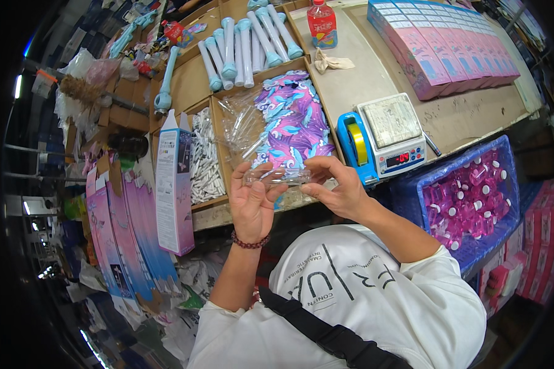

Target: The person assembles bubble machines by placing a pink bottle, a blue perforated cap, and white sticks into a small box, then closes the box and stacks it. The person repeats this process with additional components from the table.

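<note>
By the surface and the box of purple cutouts, I should pinch lightly and keep both ends level, as thin plastic could dent if squeezed. My left hand and right hand clamp opposite ends of the clear tube, which lies crosswise between them, thumbs on my side.

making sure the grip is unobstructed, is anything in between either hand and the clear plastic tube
Nothing visible is: the left hand holds the clear plastic tube directly, and the right hand grips its right end, with no object between.
</note>
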`<state>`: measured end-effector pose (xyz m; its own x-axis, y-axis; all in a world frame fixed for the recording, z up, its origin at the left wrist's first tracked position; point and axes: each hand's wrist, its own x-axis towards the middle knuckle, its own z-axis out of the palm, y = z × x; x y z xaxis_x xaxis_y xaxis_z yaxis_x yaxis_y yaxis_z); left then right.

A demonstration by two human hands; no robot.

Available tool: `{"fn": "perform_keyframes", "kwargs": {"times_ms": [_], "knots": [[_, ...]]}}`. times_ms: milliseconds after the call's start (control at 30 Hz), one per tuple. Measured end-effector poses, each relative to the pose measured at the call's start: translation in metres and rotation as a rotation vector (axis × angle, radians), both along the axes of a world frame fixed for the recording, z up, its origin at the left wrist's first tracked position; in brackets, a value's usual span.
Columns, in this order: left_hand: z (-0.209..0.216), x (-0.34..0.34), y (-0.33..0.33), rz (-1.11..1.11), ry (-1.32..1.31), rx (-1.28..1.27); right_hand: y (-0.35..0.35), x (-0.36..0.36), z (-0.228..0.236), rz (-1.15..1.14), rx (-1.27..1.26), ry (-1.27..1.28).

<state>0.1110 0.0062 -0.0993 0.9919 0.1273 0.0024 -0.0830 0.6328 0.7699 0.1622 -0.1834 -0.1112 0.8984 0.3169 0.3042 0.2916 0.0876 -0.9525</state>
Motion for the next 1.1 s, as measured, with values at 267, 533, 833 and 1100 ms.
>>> {"fn": "perform_keyframes", "kwargs": {"times_ms": [267,533,833,1100], "knots": [[0.001,-0.001,-0.002,0.004,0.004,-0.005,-0.005,-0.001,0.001,0.006,-0.066,-0.059],[0.001,-0.002,-0.006,-0.015,0.0,-0.012,-0.009,0.0,-0.001,-0.019,-0.107,-0.035],[-0.001,0.0,-0.009,-0.009,0.008,-0.019,-0.012,0.001,0.001,-0.013,-0.045,-0.013],[0.0,0.002,-0.009,-0.014,0.007,-0.024,-0.012,0.004,-0.004,0.002,-0.064,-0.061]]}}
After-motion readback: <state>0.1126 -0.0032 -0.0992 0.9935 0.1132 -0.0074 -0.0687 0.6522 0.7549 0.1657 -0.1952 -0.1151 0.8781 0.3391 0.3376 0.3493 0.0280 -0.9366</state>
